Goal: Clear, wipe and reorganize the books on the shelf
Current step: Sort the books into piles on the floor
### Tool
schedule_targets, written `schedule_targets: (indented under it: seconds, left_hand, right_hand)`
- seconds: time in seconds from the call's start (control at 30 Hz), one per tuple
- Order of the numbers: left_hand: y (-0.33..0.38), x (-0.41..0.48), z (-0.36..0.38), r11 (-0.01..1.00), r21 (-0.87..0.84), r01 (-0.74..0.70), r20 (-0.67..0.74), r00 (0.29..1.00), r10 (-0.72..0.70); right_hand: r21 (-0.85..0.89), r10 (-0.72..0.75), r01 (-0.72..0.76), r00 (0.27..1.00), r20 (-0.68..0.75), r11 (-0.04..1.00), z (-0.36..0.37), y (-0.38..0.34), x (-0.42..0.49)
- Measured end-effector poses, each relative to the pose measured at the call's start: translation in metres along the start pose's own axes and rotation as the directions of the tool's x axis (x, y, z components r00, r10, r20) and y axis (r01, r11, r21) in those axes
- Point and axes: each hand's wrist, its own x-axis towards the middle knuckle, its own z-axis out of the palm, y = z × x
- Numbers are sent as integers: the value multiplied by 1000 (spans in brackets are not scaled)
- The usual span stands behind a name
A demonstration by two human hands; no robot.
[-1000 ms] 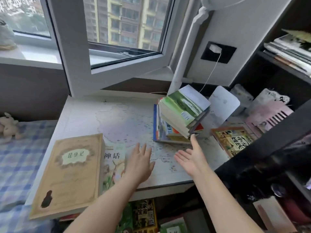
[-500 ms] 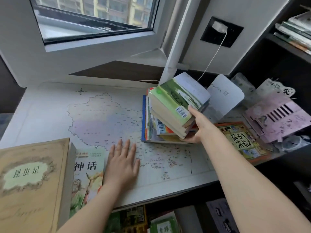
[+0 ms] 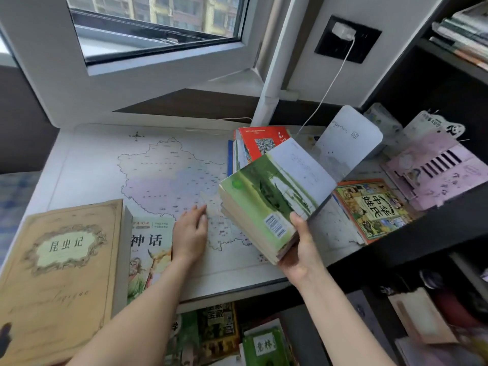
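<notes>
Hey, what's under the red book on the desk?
The red book tops a pile of books; only their left edges show. Their covers are hidden, and the green book in the right hand covers the pile's near end.

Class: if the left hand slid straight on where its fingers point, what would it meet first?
The left hand crosses map, then probably meets the stack under the red book; the held green book seems raised above.

On my feed I log:
- White-framed window (image 3: 163,52), sash open, daylight coming in, pale apartment block (image 3: 184,9) outside.
- Light grey wall (image 3: 311,35) bearing a black rectangular socket plate (image 3: 367,46).
- White vertical pipe (image 3: 274,75) in the corner.
- White table (image 3: 66,149) under the window.
- Dark bookshelf (image 3: 433,85), right.
- Blue checked bedcover (image 3: 13,196), left.
</notes>
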Motion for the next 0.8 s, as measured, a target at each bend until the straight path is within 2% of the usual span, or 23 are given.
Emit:
schedule_targets:
  seconds: [0.03,0.07,0.1,0.13,0.17,0.2,0.23,0.27,0.3,0.33,0.37,0.4,0.43,0.5,0.57,0.63,0.67,0.7,0.73,0.77,0.8]
  left_hand:
    - [9,0,-6,967,-220,128,23,992,-126]
    - [19,0,-13,874,-405,267,114,964,-242]
    - [24,2,-22,769,-495,404,266,913,-309]
    - [31,3,-32,728,-455,513,440,840,-317]
    - [40,2,-42,744,-357,566,592,752,-288]
    - [46,0,-50,773,-271,573,681,682,-266]
    - [54,-5,-55,804,-212,555,727,640,-249]
    - [63,-11,-57,846,-161,508,710,655,-259]
    - [73,-17,-55,902,-79,423,646,711,-277]
    - [80,-22,-50,955,52,293,525,805,-276]
    - [85,-25,-44,965,203,165,390,890,-234]
    - [86,-26,-38,949,306,71,291,942,-165]
    - [87,-28,-36,943,332,35,241,963,-121]
    - [79,-26,-35,966,243,88,278,948,-157]
    - [72,-28,-37,970,186,159,399,890,-222]
    - [64,-31,-34,960,142,241,462,842,-280]
    - [62,-30,-31,953,132,274,461,834,-304]
    - [62,-29,-30,949,141,283,448,836,-316]
    - [62,-26,-27,940,176,293,439,831,-341]
    - [65,-25,-27,930,220,295,425,829,-364]
    - [67,-23,-26,914,265,306,417,818,-395]
  right_hand:
    - [0,1,-1,1000,-5,1000,-4,5,-7]
    - [6,15,-15,1000,-3,1000,-8,9,-16]
    - [3,32,-32,999,0,999,-13,14,-24]
    - [-9,56,-56,998,10,998,-21,20,-34]
    - [-35,90,-89,996,13,995,-30,29,-43]
    - [-70,127,-125,992,24,990,-35,37,-52]
    - [-124,175,-171,985,17,977,-39,45,-58]
    - [-182,226,-223,974,-2,958,-40,51,-64]
    - [-234,277,-274,961,-20,933,-39,55,-67]
    - [-276,318,-318,947,-45,907,-38,58,-70]
    - [-312,342,-344,938,-64,886,-36,60,-71]
    - [-341,344,-348,936,-76,873,-36,61,-73]
    - [-371,329,-336,940,-86,866,-36,62,-72]
    - [-464,279,-300,953,-116,833,-37,62,-72]
    - [-568,248,-281,959,-135,774,-38,56,-74]
    - [-677,202,-250,968,-150,692,-36,46,-77]
    - [-757,112,-204,979,-172,621,-34,39,-77]
    - [-834,-58,-138,978,-199,535,-31,30,-75]
    - [-882,-250,-66,947,-204,467,-25,19,-71]
    - [-868,-369,1,906,-209,496,-18,5,-64]
    - [-759,-377,66,894,-244,648,-8,-8,-55]
